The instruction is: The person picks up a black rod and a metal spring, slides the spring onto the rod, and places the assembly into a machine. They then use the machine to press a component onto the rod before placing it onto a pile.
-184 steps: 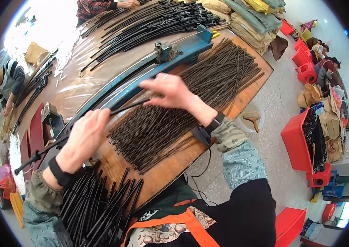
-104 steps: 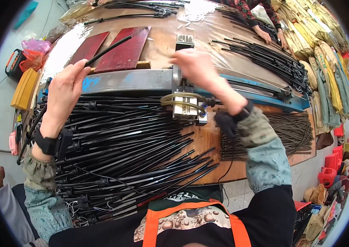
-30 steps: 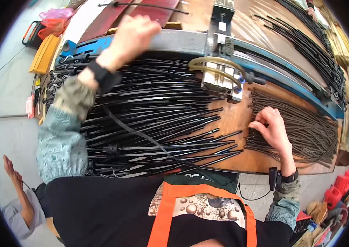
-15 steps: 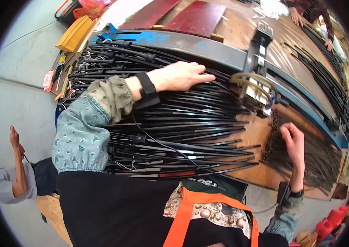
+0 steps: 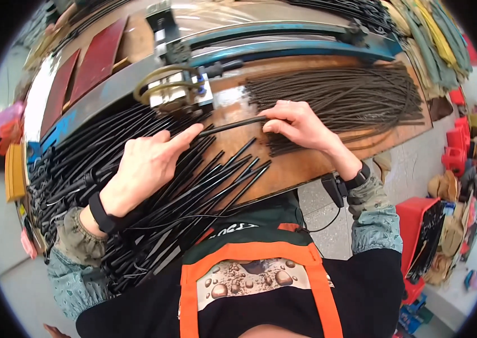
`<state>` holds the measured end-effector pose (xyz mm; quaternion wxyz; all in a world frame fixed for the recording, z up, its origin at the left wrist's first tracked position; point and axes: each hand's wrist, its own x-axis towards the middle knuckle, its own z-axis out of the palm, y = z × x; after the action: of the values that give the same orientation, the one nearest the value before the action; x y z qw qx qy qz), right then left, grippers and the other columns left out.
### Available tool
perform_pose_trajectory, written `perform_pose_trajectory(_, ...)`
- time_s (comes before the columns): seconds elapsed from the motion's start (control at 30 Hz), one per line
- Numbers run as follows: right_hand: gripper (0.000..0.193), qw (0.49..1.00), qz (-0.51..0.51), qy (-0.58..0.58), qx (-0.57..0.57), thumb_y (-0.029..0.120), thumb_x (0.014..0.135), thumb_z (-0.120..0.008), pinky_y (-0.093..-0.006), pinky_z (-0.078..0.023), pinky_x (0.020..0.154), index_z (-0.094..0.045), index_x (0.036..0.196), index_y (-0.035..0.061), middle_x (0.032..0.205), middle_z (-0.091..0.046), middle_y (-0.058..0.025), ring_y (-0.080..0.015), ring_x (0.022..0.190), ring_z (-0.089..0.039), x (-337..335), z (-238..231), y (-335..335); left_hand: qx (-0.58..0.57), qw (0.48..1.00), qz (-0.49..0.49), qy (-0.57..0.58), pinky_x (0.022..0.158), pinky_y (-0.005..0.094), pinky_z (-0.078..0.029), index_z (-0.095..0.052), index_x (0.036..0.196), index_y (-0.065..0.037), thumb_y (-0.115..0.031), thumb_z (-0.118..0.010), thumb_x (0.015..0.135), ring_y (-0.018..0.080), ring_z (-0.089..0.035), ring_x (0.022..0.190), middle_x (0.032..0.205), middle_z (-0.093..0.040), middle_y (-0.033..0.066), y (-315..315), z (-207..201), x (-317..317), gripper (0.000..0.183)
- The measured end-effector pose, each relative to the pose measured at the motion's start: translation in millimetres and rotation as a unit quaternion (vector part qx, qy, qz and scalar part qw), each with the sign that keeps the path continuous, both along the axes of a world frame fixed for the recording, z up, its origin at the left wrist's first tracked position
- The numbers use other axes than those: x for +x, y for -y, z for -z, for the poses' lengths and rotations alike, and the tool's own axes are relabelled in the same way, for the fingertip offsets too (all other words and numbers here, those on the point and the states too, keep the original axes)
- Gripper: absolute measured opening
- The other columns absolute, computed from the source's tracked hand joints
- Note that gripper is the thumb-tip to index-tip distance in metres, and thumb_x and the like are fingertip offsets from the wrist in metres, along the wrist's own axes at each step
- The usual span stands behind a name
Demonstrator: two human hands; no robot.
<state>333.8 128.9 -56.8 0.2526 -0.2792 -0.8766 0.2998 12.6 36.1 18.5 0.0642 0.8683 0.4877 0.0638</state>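
A slim black rod (image 5: 233,125) spans the gap between my hands, in front of a small metal machine head (image 5: 177,90) with looped yellowish hoses. My right hand (image 5: 300,125) pinches its right end between thumb and fingers. My left hand (image 5: 147,164) is closed at the other end, index finger stretched along it; its thumb is hidden. Beneath my left arm lies a thick pile of black rods (image 5: 216,191), several with thin wires at their far-left ends. Just beyond my right hand spreads a bundle of thin dark-brown rods (image 5: 340,98) on the wooden tabletop (image 5: 300,169).
A blue rail (image 5: 295,49) crosses the table behind the machine head. Dark red boards (image 5: 96,59) lie at the far left, near a yellow box (image 5: 15,172). Red bins (image 5: 418,225) and bundled cloth (image 5: 438,39) stand to the right. A thin cable hangs from my right wrist.
My view has swung rightward. My left hand has moved from above the black pile to the rod, and my right hand has come in to pinch its other end.
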Motion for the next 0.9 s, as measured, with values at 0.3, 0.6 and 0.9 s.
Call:
perform_pose_trajectory(0.3, 0.02, 0.998, 0.029, -0.057, -0.008, 0.007, 0.088, -0.067, -0.0354, -0.051, 0.066, -0.07, 0.107, 0.0012, 0.08, -0.064, -0.0119, -0.0271, 0.076, -0.064, 18, 14, 22, 0.011, 0.985, 0.076, 0.156, 0.055, 0.043, -0.05, -0.061, 0.125, -0.014, -0.011, -0.062, 0.092, 0.0331, -0.061, 0.06, 0.072, -0.057, 0.0094, -8, 22, 40, 0.034)
perform_pose_trajectory(0.6, 0.046, 0.989, 0.008, -0.059, 0.132, 0.006, 0.083, -0.069, -0.0371, -0.053, 0.07, -0.061, 0.128, 0.0059, 0.084, -0.063, -0.0109, -0.0275, 0.08, -0.062, 10, 7, 26, -0.064, 0.987, 0.034, 0.142, 0.057, 0.0433, -0.051, -0.064, 0.117, -0.009, -0.014, -0.064, 0.093, 0.0341, -0.064, 0.065, 0.077, -0.062, 0.0127, -20, 19, 74, 0.025)
perform_pose_trajectory(0.9, 0.065, 0.951, 0.078, -0.196, 0.226, 0.014, 0.082, -0.075, -0.0343, -0.054, 0.068, -0.05, 0.143, 0.0106, 0.088, -0.065, -0.0088, -0.0248, 0.079, -0.062, 25, -3, 10, -0.038, 0.998, 0.042, 0.013, 0.061, 0.0425, -0.05, -0.063, 0.115, -0.006, -0.011, -0.064, 0.09, 0.0339, -0.063, 0.072, 0.08, -0.059, 0.0141, -31, -32, 62, 0.026)
